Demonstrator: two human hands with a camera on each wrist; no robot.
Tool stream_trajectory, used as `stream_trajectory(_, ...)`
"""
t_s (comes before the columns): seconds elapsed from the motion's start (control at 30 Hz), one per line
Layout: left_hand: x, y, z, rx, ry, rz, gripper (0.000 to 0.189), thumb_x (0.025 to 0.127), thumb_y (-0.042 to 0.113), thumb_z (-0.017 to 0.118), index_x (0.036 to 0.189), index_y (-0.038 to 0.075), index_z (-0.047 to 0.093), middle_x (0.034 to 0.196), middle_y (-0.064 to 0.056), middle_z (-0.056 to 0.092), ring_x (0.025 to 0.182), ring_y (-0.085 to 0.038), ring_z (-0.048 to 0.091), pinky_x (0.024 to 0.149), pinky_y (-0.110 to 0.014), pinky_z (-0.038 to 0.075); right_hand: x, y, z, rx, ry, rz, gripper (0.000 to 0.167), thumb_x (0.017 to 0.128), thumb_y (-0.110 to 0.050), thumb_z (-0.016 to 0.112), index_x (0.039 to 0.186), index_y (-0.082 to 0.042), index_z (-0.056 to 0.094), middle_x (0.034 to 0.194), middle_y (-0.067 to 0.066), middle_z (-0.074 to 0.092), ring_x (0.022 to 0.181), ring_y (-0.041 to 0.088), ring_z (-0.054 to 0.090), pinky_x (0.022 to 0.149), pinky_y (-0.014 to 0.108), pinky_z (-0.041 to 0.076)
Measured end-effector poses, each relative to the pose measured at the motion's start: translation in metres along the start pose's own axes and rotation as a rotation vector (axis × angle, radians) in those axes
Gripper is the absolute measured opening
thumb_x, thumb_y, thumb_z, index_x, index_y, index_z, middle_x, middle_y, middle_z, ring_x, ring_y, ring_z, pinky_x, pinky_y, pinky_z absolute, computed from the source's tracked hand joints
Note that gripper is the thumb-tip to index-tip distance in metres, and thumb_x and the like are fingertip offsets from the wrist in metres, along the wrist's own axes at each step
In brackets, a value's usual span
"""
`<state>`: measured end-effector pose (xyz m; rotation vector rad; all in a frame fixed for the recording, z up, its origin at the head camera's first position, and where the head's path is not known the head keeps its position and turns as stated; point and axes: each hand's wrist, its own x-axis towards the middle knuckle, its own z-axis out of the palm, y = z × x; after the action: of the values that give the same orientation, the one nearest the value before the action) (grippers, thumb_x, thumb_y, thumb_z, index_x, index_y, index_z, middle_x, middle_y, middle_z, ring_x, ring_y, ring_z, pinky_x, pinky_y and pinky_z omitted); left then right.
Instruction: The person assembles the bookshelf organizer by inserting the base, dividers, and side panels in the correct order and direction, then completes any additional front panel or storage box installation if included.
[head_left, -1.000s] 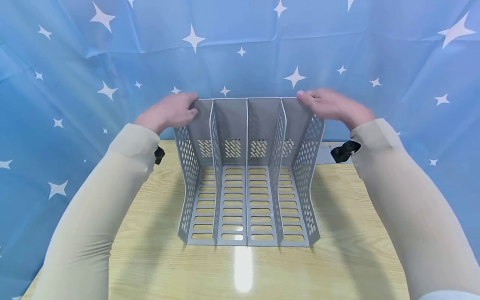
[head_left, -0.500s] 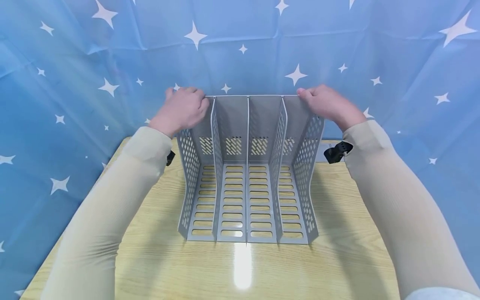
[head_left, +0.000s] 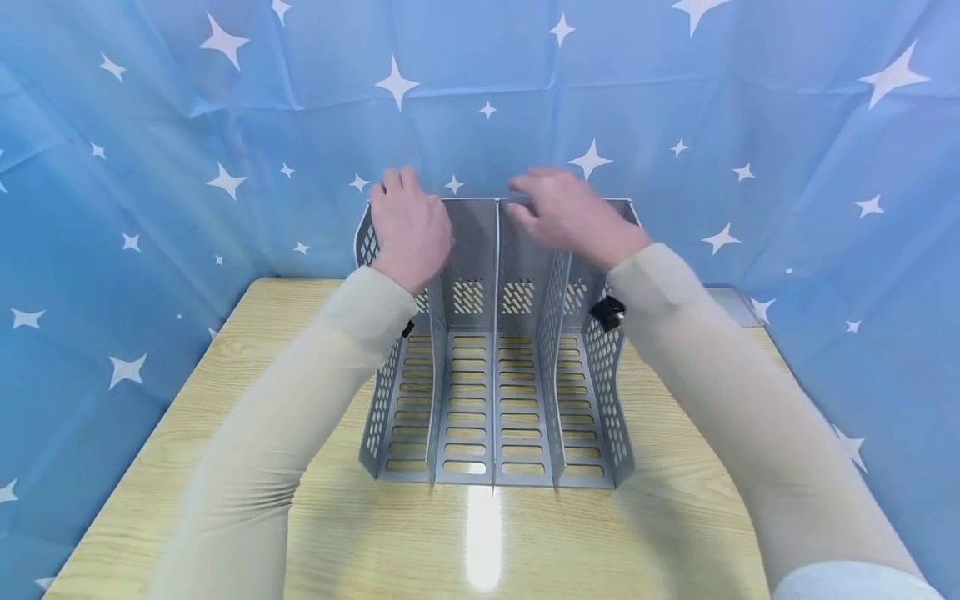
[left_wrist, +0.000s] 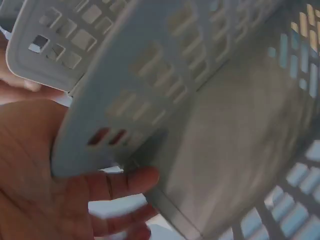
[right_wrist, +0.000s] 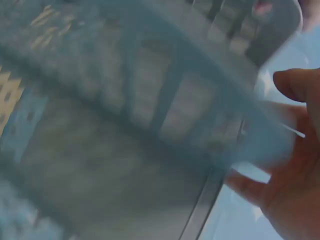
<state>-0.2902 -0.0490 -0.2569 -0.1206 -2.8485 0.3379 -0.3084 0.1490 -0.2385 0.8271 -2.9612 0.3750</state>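
A grey file organizer (head_left: pixel 472 242) with perforated upright dividers and a slotted base stands on the table, its several compartments facing me. My left hand (head_left: pixel 411 229) is at its top edge, left of the middle. In the left wrist view, the palm lies by a divider's edge (left_wrist: pixel 90 130), and the loosely extended fingers reach to the top of the back panel (left_wrist: pixel 220 135). My right hand (head_left: pixel 566 212) is over the top edge right of the middle, blurred. In the right wrist view its fingers are spread beside a divider (right_wrist: pixel 195 100); contact is unclear.
The wooden table (head_left: pixel 225 417) extends to both sides and in front of the organizer. A blue curtain (head_left: pixel 465 50) with white stars hangs behind and at the sides. A flat grey item (head_left: pixel 731 307) lies at the back right. Both forearms reach across the table.
Both hands have moved inward along the organizer's top edge, the left from its left corner, the right from its right corner, where the right had held on. The organizer has stayed about in place.
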Motion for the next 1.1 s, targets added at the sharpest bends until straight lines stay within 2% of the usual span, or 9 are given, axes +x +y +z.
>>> stream_trajectory(0.07, 0.000, 0.004, 0.000, 0.004, -0.025, -0.040, 0.037, 0.107, 0.027, 0.040, 0.095, 0.004, 0.066, 0.113, -0.017, 0.048, 0.104, -0.032, 0.043, 0.084, -0.040, 0.045, 0.013, -0.015, 0.006, -0.009, -0.032, -0.033, 0.049, 0.109, -0.019, 0.045, 0.155, -0.001, 0.043, 0.160, 0.021, 0.042, 0.150, 0.038, 0.037, 0.126, 0.048, 0.026)
stream_trajectory(0.17, 0.000, 0.003, 0.001, -0.103, -0.071, -0.052, 0.030, 0.104, 0.025, 0.046, 0.096, 0.005, 0.067, 0.105, -0.019, 0.058, 0.096, -0.033, 0.056, 0.075, -0.038, 0.053, 0.029, -0.032, 0.015, -0.028, -0.066, -0.072, 0.052, 0.107, -0.013, 0.045, 0.158, -0.004, 0.040, 0.162, 0.019, 0.040, 0.151, 0.036, 0.036, 0.125, 0.047, 0.027)
stream_trajectory(0.27, 0.002, -0.004, 0.004, -0.337, -0.160, -0.057, 0.023, 0.100, 0.020, 0.050, 0.086, 0.008, 0.065, 0.085, -0.013, 0.063, 0.075, -0.028, 0.061, 0.058, -0.038, 0.052, 0.039, -0.041, 0.022, -0.056, -0.098, -0.070, 0.055, 0.105, -0.011, 0.048, 0.159, -0.006, 0.039, 0.163, 0.018, 0.038, 0.151, 0.036, 0.035, 0.124, 0.050, 0.030)
stream_trajectory(0.4, 0.006, -0.012, 0.008, -0.577, -0.199, -0.070, 0.022, 0.091, 0.009, 0.047, 0.070, 0.013, 0.052, 0.068, -0.006, 0.049, 0.059, -0.022, 0.046, 0.049, -0.032, 0.036, 0.044, -0.045, 0.027, -0.080, -0.104, -0.054, 0.055, 0.106, -0.014, 0.048, 0.160, -0.009, 0.039, 0.163, 0.015, 0.039, 0.150, 0.036, 0.036, 0.121, 0.051, 0.034)
stream_trajectory(0.5, 0.008, -0.013, 0.010, -0.606, -0.157, -0.037, 0.026, 0.089, 0.005, 0.047, 0.065, 0.014, 0.046, 0.065, -0.004, 0.044, 0.057, -0.021, 0.042, 0.049, -0.030, 0.034, 0.044, -0.046, 0.028, -0.107, -0.079, -0.053, 0.052, 0.108, -0.016, 0.044, 0.160, -0.012, 0.040, 0.162, 0.011, 0.043, 0.147, 0.036, 0.042, 0.116, 0.053, 0.041)
stream_trajectory(0.73, 0.011, -0.011, 0.011, -0.631, -0.050, 0.008, 0.026, 0.090, 0.002, 0.048, 0.066, 0.013, 0.047, 0.072, -0.009, 0.053, 0.069, -0.029, 0.054, 0.058, -0.036, 0.042, 0.042, -0.046, 0.026, -0.123, -0.031, -0.047, 0.053, 0.106, -0.010, 0.042, 0.159, -0.013, 0.043, 0.160, 0.007, 0.046, 0.143, 0.036, 0.047, 0.105, 0.057, 0.047)
stream_trajectory(0.87, 0.010, -0.011, 0.011, -0.647, -0.050, 0.005, 0.024, 0.089, 0.001, 0.050, 0.068, 0.012, 0.050, 0.072, -0.009, 0.053, 0.070, -0.028, 0.054, 0.059, -0.036, 0.043, 0.040, -0.046, 0.028, -0.112, -0.027, -0.057, 0.054, 0.104, -0.007, 0.044, 0.158, -0.012, 0.043, 0.157, 0.008, 0.050, 0.138, 0.037, 0.051, 0.098, 0.057, 0.050)
stream_trajectory(1.0, 0.008, -0.011, 0.009, -0.590, -0.066, 0.000, 0.019, 0.092, 0.005, 0.050, 0.077, 0.008, 0.060, 0.078, -0.011, 0.059, 0.073, -0.029, 0.059, 0.061, -0.039, 0.050, 0.041, -0.047, 0.031, -0.107, -0.034, -0.042, 0.056, 0.104, -0.010, 0.046, 0.160, -0.013, 0.040, 0.159, 0.009, 0.047, 0.142, 0.037, 0.047, 0.106, 0.060, 0.045)
stream_trajectory(1.1, 0.006, -0.012, 0.007, -0.568, -0.103, -0.020, 0.023, 0.095, 0.009, 0.047, 0.076, 0.010, 0.060, 0.076, -0.010, 0.059, 0.068, -0.028, 0.058, 0.058, -0.038, 0.049, 0.041, -0.046, 0.034, -0.080, -0.042, -0.015, 0.058, 0.105, -0.012, 0.046, 0.162, -0.014, 0.036, 0.162, 0.009, 0.042, 0.147, 0.037, 0.041, 0.113, 0.061, 0.036)
